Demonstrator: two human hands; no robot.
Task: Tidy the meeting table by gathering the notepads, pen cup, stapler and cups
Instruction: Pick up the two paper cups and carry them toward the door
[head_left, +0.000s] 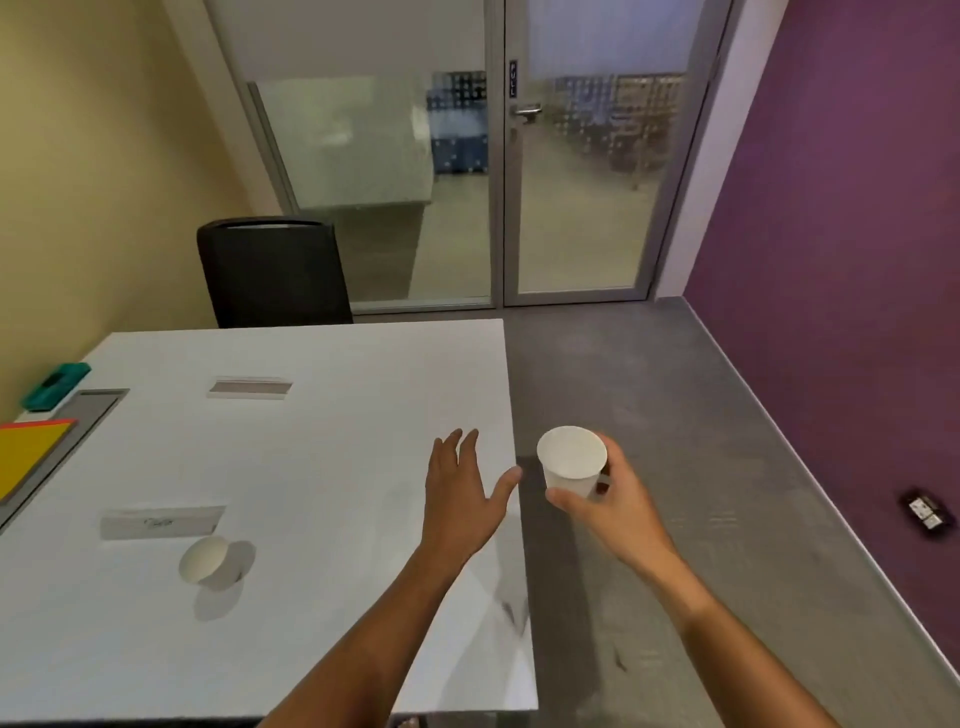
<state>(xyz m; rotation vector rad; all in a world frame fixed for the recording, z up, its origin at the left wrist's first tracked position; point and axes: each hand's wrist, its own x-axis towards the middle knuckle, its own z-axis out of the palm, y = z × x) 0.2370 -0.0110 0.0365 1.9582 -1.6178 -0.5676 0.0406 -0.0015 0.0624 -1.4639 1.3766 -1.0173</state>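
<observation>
My right hand (613, 506) grips a white paper cup (571, 460) from the side, held upright in the air just past the table's right edge. My left hand (462, 493) hovers flat over the white meeting table (322, 467) near that edge, fingers spread and holding nothing. A second white paper cup (208, 561) stands on the table at the lower left. Yellow and orange notepads (28, 452) lie at the far left edge. A teal object (54, 387), perhaps a stapler, sits at the far left back corner.
Two white name cards (249, 387) (161, 521) lie on the table. A grey cable tray (78, 431) runs along its left side. A black chair (272, 273) stands behind the table. Grey floor, a glass door (582, 182) and a purple wall lie to the right.
</observation>
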